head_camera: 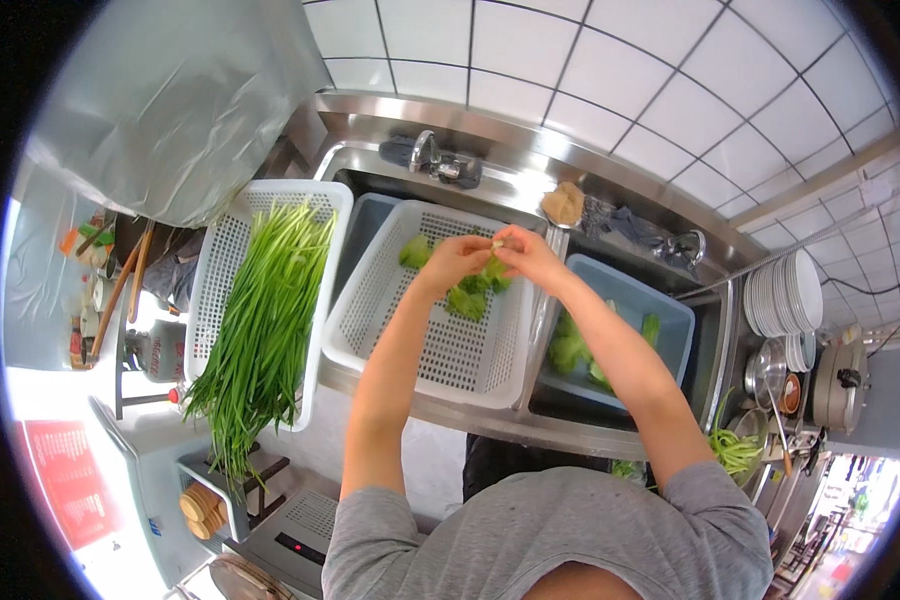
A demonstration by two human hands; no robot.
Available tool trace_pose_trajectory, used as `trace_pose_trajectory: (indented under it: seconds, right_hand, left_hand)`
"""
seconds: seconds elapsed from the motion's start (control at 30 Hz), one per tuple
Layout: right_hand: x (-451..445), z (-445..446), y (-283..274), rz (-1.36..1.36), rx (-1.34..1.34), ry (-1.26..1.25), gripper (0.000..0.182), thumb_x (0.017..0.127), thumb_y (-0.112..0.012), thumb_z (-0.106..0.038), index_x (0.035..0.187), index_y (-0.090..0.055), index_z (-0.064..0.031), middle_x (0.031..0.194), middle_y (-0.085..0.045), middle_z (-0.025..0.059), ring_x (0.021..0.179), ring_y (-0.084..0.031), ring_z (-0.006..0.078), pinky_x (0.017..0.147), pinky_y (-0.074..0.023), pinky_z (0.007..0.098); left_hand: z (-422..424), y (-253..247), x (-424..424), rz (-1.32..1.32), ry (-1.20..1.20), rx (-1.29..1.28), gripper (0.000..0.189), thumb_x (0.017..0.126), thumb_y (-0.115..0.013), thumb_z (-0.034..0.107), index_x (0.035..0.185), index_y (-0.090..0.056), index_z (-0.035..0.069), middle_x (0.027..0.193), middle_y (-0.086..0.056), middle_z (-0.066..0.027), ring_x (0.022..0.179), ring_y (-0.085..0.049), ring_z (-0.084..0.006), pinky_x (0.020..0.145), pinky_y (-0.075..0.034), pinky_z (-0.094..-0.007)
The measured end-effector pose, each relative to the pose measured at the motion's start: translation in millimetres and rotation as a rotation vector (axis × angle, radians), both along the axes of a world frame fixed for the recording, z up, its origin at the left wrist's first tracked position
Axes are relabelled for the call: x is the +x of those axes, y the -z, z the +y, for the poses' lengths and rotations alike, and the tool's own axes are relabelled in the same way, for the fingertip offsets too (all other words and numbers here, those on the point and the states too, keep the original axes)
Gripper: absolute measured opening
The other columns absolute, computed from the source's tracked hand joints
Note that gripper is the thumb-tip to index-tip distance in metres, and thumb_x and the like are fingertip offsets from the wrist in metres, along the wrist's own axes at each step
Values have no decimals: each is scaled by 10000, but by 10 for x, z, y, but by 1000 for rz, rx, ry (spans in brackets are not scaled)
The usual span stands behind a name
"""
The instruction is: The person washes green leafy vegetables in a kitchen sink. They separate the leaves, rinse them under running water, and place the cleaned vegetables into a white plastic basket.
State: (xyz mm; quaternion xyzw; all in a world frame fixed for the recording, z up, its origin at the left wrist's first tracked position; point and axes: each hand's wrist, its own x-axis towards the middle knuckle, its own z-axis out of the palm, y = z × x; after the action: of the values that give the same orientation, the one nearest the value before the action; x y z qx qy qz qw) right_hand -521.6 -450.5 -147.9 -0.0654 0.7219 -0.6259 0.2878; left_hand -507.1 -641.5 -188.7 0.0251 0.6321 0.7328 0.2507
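Observation:
Above the far right part of a white perforated plastic basket (367, 315), my left hand (457, 262) and my right hand (526, 256) meet, both pinching the pale stem end of a leafy green vegetable (497, 244). Green leaves (466, 300) lie in the basket beneath my hands, and a lighter leaf (415, 253) lies near its far left side. To the right, a blue-grey plastic tub (671, 337) in the sink holds more leafy greens (568, 345). A second white basket (331, 300) on the left holds a large bunch of garlic chives (270, 315).
Two faucets, left (425, 150) and right (694, 247), stand behind the sinks. A brown sponge-like lump (562, 204) sits between them. Stacked white plates (784, 292), a metal bowl (766, 367) and a lidded pot (840, 386) are at the right. A foil-like sheet (172, 97) hangs far left.

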Motion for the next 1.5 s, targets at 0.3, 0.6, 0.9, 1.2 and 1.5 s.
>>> trace_pose_trajectory:
  seconds: [0.3,0.6,0.9,1.2,1.5]
  right_hand:
    - [232,316,-146,608,352,-82,221,773,-580,-113,991,-585,-80,842,-629,157,793,-611,318,699,-483,394]
    - [1554,1096,-249,668,648,336,246,807,-543,-72,1052,-530,-92,903,-542,130,849,-569,313,690,-480,383]
    - [4375,2774,24,364,838,806,213,779,-577,31,977,-599,-43,948,-581,142,879,-577,323,747,-492,358]
    - [5388,3425,876,8,1071,1006,514,766,-534,64,1257,-430,-49,1207,-454,192,989,-527,352,831,-450,348]
    - [5666,3509,1506,-474,625,1215,327,842,-488,0,1168,-481,-27,1034,-470,115,855,-510,226,747,-441,301]
  left_hand:
    - [332,-353,58,-136,59,-106,187,807,-647,144,900,-614,-14,806,-594,-16,694,-555,-94,664,-479,-226]
    - [443,-243,160,607,210,-1143,317,738,-696,155,1002,-587,19,848,-617,-155,773,-614,-299,708,-479,-368]
    - [2190,133,38,658,406,-781,391,782,-665,182,1123,-554,23,1001,-609,-173,892,-616,-258,758,-494,-361]
    - [4533,2130,870,366,569,-761,719,704,-698,306,1264,-387,-21,1161,-508,-245,1077,-496,-372,898,-420,-405]
    - [5538,2592,1575,327,475,-1143,617,756,-666,298,1209,-368,4,1073,-527,-233,991,-526,-381,793,-461,-445]
